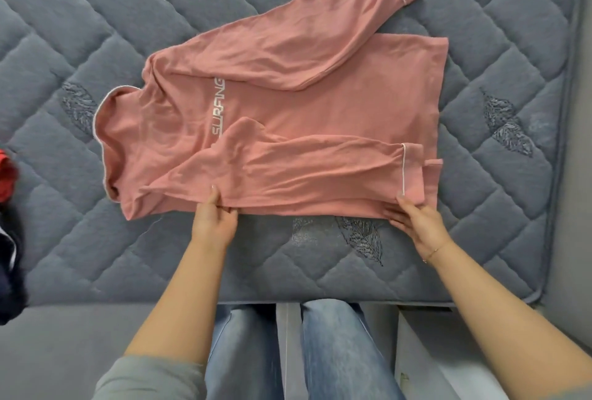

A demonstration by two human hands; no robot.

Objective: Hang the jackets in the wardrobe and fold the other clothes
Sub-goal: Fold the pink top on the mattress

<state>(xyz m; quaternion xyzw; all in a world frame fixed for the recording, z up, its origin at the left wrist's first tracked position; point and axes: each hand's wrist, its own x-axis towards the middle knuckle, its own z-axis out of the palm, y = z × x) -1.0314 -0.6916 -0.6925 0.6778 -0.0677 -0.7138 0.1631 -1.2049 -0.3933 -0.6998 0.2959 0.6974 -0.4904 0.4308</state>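
Both hands pinch the near edge of the pink long-sleeved top (320,111) spread on the mattress (512,47): left hand (214,220) mid-edge, right hand (416,220) by the hem. Lifting unevenly could slide the folded-in sleeve (304,159) loose.

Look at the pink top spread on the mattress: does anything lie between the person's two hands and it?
No. Both hands already grip the near edge of the pink top: the left hand near the shoulder end, the right hand by the cuff of the near sleeve, which lies folded across the body. Nothing lies between.
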